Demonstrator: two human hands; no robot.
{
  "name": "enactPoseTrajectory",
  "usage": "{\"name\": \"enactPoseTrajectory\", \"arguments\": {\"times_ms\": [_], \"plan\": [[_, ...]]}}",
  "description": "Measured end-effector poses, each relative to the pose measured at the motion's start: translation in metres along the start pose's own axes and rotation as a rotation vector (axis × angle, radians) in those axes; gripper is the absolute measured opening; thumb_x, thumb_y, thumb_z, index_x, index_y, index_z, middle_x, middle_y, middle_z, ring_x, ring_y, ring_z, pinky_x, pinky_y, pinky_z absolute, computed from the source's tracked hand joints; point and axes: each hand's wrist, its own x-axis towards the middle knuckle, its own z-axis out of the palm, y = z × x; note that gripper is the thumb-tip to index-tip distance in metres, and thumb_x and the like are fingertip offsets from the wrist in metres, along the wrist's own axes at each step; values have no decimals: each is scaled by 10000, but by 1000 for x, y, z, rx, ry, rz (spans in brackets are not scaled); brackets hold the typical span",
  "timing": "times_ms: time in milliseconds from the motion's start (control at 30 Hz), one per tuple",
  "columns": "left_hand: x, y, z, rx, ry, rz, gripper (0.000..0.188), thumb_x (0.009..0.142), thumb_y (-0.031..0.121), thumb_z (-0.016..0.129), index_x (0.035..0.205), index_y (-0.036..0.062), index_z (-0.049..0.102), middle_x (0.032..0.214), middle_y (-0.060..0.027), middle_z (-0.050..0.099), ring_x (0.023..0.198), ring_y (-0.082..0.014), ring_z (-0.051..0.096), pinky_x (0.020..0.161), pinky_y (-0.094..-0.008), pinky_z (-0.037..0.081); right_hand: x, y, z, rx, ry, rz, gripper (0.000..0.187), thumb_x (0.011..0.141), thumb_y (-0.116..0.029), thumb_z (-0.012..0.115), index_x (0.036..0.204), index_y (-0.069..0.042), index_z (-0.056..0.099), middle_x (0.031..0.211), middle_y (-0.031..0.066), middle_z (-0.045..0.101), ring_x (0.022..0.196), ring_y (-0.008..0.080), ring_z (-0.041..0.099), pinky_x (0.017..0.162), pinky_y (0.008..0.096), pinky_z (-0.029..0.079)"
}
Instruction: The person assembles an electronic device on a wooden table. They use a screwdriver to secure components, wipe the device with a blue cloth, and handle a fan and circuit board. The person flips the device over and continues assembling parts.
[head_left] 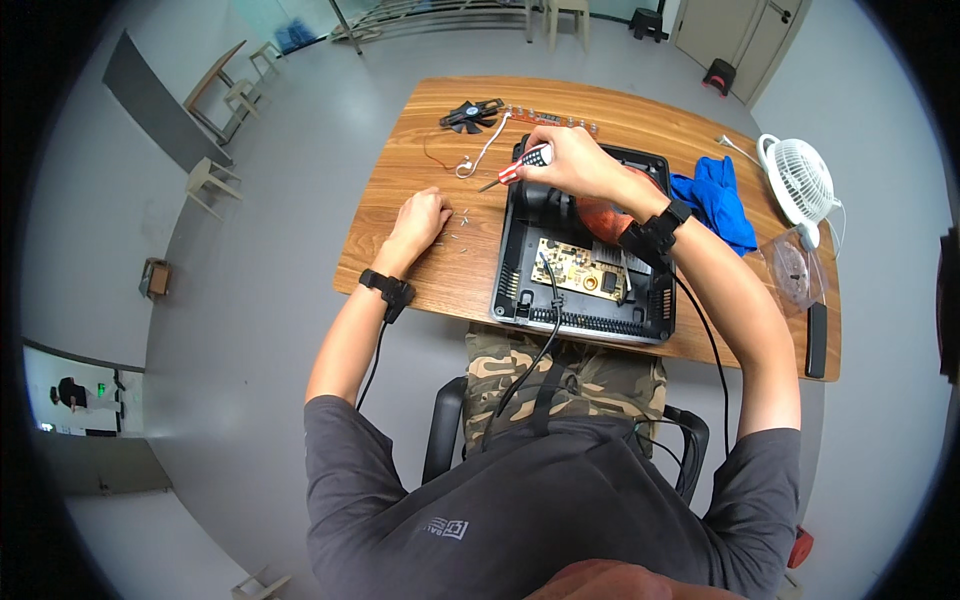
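My right hand (572, 163) is closed round the handle of a screwdriver (512, 172), which is patterned in red, white and black. Its thin shaft points down and left, past the left rim of an open black appliance housing (510, 240). Inside that housing lie a tan circuit board (570, 268) and a round copper-coloured coil (600, 215), partly covered by my right forearm. My left hand (422, 218) rests on the table with its fingers curled together; whatever they may hold is hidden. Several small screws (464, 222) are scattered just right of it.
Beyond the housing lie a black fan (470, 116) with thin wires and a narrow strip board (550, 118). At right on the wooden table (390, 260) are a blue cloth (718, 205), a white fan (800, 180), a clear bag (790, 270) and a black bar (817, 340). A black cable (540, 355) hangs over the front edge.
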Motion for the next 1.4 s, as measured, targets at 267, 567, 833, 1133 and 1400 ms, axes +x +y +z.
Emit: {"name": "enactPoseTrajectory", "arguments": {"times_ms": [267,567,833,1133,1400], "plan": [[2,20,-16,-137,56,-103,130,845,114,695,886,-6,664,840,-164,699,820,-328,698,763,-408,560,0,-5,-2,24,-21,-14,503,789,-390,792,1003,54,692,879,232,718,851,324,726,776,389,556],[2,58,-24,-449,20,40,129,853,81,720,930,-17,689,784,-124,714,721,-179,696,684,-315,556,-14,-4,-17,65,-32,-15,469,790,-386,773,1004,25,698,884,201,719,846,285,713,780,373,547],[7,54,-18,-316,76,78,129,864,79,715,929,-29,687,806,-163,719,728,-248,715,701,-352,571,-25,5,-27,29,-21,-5,465,788,-398,772,1000,11,703,860,189,724,831,281,714,779,378,549],[3,60,-18,-291,73,133,132,873,86,722,942,-22,691,840,-183,720,754,-290,723,691,-371,568,-27,5,-23,60,-53,25,469,790,-403,773,1017,1,705,859,180,724,828,266,716,780,372,553],[0,61,-19,-271,110,160,142,876,97,721,949,-23,698,849,-193,719,760,-333,713,695,-386,566,-27,3,-22,44,-46,3,426,822,-371,764,1009,4,689,840,149,712,804,225,698,748,348,543]]}}
